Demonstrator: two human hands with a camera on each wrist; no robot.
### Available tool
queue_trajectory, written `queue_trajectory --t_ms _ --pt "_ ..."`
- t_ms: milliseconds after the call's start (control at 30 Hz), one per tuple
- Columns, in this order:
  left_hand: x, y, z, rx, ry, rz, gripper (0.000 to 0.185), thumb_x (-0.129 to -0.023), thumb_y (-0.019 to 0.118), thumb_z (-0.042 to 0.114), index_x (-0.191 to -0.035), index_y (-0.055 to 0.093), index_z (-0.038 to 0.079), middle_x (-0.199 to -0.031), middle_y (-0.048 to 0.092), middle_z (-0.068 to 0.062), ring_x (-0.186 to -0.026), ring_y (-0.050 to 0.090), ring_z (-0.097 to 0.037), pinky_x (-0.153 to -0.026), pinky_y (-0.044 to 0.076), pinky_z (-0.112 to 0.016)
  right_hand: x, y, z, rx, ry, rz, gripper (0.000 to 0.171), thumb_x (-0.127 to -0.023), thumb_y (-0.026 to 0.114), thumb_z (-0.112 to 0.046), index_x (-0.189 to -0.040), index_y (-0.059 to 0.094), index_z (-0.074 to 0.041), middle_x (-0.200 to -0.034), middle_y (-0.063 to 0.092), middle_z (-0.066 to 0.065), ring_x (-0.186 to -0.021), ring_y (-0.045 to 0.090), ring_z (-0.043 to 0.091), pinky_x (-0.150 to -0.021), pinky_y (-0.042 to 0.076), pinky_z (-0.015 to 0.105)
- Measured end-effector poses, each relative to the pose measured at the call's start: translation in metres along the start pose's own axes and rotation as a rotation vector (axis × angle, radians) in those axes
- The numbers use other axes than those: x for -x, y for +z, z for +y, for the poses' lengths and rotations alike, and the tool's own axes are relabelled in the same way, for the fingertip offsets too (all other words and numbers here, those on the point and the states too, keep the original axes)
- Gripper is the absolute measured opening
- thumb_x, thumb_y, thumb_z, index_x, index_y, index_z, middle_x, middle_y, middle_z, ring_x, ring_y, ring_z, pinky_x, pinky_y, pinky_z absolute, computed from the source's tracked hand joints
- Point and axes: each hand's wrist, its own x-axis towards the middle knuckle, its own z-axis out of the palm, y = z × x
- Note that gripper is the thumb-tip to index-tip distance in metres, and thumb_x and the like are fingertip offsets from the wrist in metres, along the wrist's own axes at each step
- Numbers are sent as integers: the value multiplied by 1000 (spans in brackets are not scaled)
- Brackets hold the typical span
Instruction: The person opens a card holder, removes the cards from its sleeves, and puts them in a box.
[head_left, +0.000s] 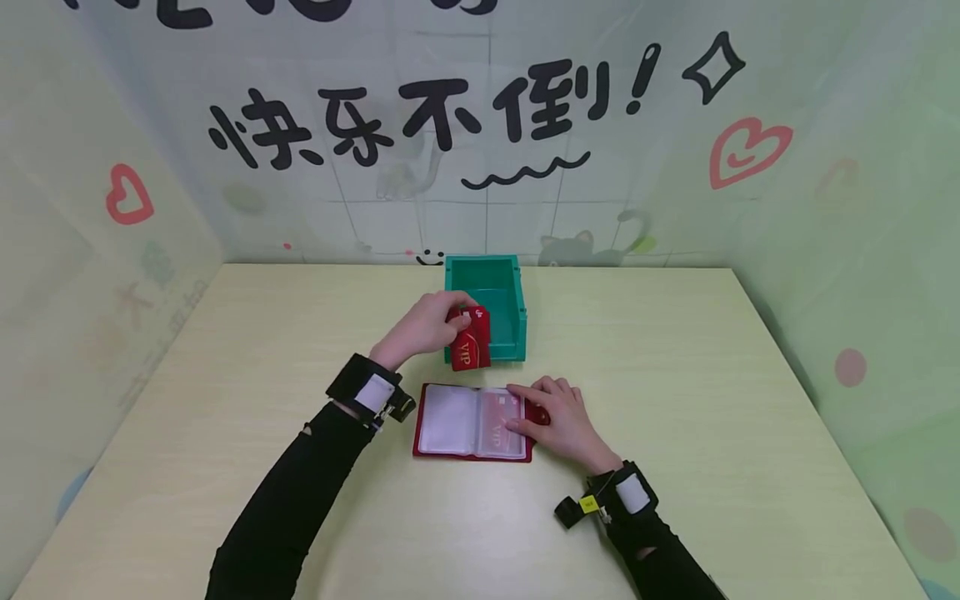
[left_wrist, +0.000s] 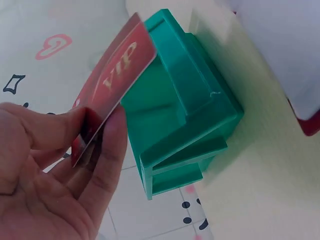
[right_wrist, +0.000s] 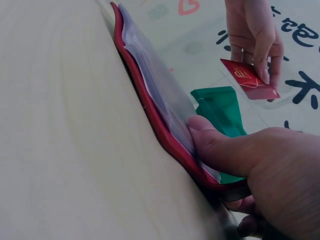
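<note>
A: Nearest first. What's the R hand doing?

B: Right hand (head_left: 562,421) lies on the right page of the open card holder (head_left: 472,422), approx flat on the table (head_left: 675,375). Fingers mostly straight, pressing the clear sleeves down; thumb (right_wrist: 210,142) lies across the plastic near the edge, and some fingers curl under the red cover in the wrist view. So pressing and lightly clamping the edge, not a fist.

A: Holder itself?

B: Red cover, clear pockets, spread open, left page bare of hands. Sits just in front of the green bin (head_left: 487,304), apart from it.

A: And the L hand?

B: Left hand (head_left: 427,325) is raised beside the bin's near-left corner. It pinches a red VIP card (head_left: 472,342) btw thumb and fingertips (left_wrist: 107,145), gripping one end; the rest of the card sticks out free, tilted, gold lettering visible.

A: Card touching the bin?

B: Can't tell. From the head view it overlaps the bin's front wall; from the left wrist view it's close alongside the rim. It's clearly above the holder's far edge, not in a pocket.

A: Farther back?

B: Wall w/ black characters and hearts.
</note>
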Motion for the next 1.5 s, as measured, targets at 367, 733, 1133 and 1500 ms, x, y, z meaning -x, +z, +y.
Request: queue_trajectory --t_ms 367,733,1133,1500 --pt "-32 0 8 -127 -3 142 36 -101 51 1 -137 51 0 -128 65 -21 -110 65 -33 -97 57 -44 1 -2 -4 -12 9 -3 58 -85 79 -36 -138 63 -20 -103 56 4 -106 45 21 -89 32 40" --pt "-58 18 2 -463 1 120 35 -97 63 8 -131 57 8 -121 71 -11 -116 65 -25 -120 21 -58 1 -2 -2 -5 -14 12 57 -84 80 -37 -136 64 -21 -101 55 2 -103 45 19 -87 31 38" --pt "-62 39 -3 -778 -11 124 32 -97 65 19 -125 62 4 -119 72 -16 -123 57 -38 -124 17 -61 1 -1 -1 -5 -27 22 57 -84 80 -37 -136 64 -20 -99 54 2 -100 43 19 -86 29 37" --pt "-68 49 -13 -854 -29 97 20 -101 58 13 -111 74 14 -126 69 -12 -129 51 -37 -125 12 -60 2 -2 -2 -13 -30 26 56 -84 80 -36 -135 65 -19 -98 54 2 -99 44 19 -85 29 37"
